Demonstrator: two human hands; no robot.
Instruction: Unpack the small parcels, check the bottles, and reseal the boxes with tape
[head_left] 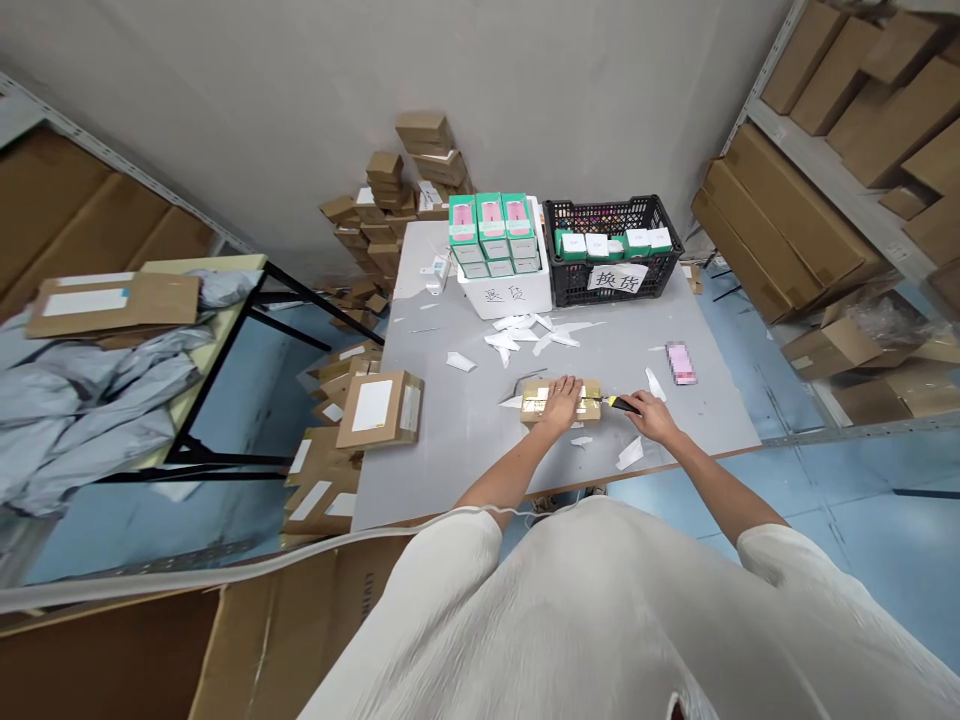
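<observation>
A small cardboard box [531, 401] wrapped in shiny tape lies near the front edge of the grey table. Over its top is my left hand [561, 402], holding it down with the fingertips at the far edge. My right hand [651, 414] is closed around a utility knife [622, 404] with a black and yellow handle. The knife points left, with its front end at the box's right part; where the blade tip lies is too small to tell. Torn white scraps [631, 453] lie close to both hands.
Behind the box stand a white bin [504, 298] of green-and-pink boxes and a black crate [606, 284]. A pink phone-like item [681, 363] lies right, a larger carton [380, 409] left. Cartons on shelves [817, 130] and a side table [225, 340] flank the workspace.
</observation>
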